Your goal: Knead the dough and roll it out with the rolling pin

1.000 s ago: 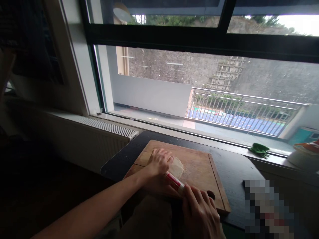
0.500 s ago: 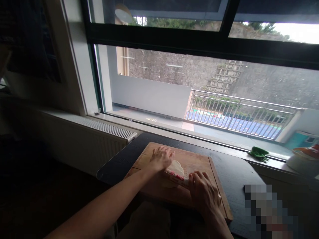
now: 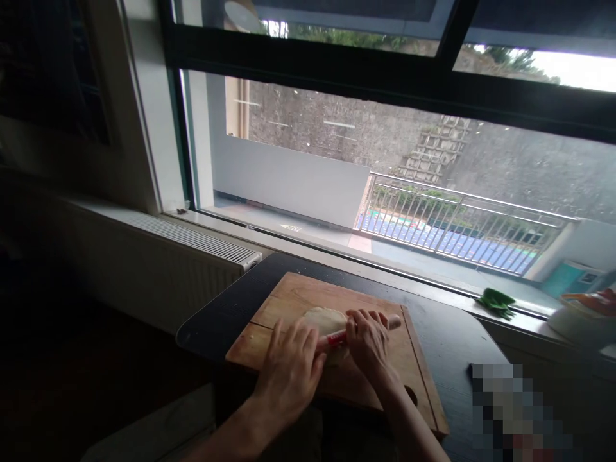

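A rolling pin (image 3: 335, 338) with a red and white wrapped middle lies slantwise across a flat, pale round of dough (image 3: 323, 317). Over the pin's left end is my left hand (image 3: 287, 362), its fingers lying forward over the wood and its palm hiding that end. My right hand (image 3: 368, 339) is closed around the pin towards the right, and the pin's rounded wooden tip sticks out beyond the knuckles. Part of the dough is hidden under the pin and hands. Beneath everything is a wooden board (image 3: 262, 343).
The board sits on a dark table (image 3: 212, 321) with rounded corners, below a large window. Green leaves (image 3: 496, 303) and a whitish container (image 3: 580, 321) are on the sill at right. A radiator (image 3: 158, 256) stands left. A blurred-out patch (image 3: 510, 410) covers something on the right.
The pin has turned: its left end came nearer me with my left hand, while my right hand moved up and away with the right part. The camera view shifted slightly.
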`<state>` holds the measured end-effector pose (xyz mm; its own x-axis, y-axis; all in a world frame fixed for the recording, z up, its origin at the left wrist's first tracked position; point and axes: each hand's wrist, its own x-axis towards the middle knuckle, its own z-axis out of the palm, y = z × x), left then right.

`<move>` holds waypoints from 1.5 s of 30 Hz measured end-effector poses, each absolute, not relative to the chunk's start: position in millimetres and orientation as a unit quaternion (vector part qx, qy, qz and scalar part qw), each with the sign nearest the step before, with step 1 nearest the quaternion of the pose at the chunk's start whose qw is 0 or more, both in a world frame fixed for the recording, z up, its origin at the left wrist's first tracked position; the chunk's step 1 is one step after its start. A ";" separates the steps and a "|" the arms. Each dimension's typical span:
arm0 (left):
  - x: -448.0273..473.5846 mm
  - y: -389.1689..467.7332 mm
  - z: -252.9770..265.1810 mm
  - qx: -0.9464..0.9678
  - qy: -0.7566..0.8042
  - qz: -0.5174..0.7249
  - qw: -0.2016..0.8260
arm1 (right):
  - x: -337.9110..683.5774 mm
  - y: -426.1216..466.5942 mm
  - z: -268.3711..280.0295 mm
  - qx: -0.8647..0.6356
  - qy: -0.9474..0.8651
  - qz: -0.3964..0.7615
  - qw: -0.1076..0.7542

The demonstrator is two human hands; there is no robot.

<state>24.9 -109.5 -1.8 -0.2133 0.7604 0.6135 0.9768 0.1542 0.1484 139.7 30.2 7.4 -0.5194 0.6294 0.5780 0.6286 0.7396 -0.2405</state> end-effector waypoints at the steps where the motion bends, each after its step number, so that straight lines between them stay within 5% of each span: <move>1: 24.9 -117.3 -4.3 -0.586 -0.735 -0.270 0.208 | 130.6 33.2 7.9 -0.353 -0.874 0.009 0.334; 13: -20.0 -145.6 -19.9 -0.551 -0.730 -0.303 0.266 | 18.8 63.3 28.4 -0.347 -0.918 0.097 0.164; 21: -4.2 -154.2 -11.4 -0.541 -0.735 -0.343 0.222 | 60.5 35.8 19.0 -0.259 -0.933 0.083 0.236; 35: -28.4 -159.8 -13.4 -0.514 -0.758 -0.355 0.192 | -9.7 27.8 29.4 -0.280 -0.949 0.074 0.127; 45: 1.1 -156.7 -15.1 -0.526 -0.733 -0.392 0.180 | 57.9 26.9 16.5 -0.252 -0.952 0.055 0.162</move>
<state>1.1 -156.7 -15.1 -0.3828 0.6301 0.6757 0.9118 0.1397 0.3862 57.9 26.9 16.5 -0.8203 0.4983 0.2807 0.4627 0.8667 -0.1863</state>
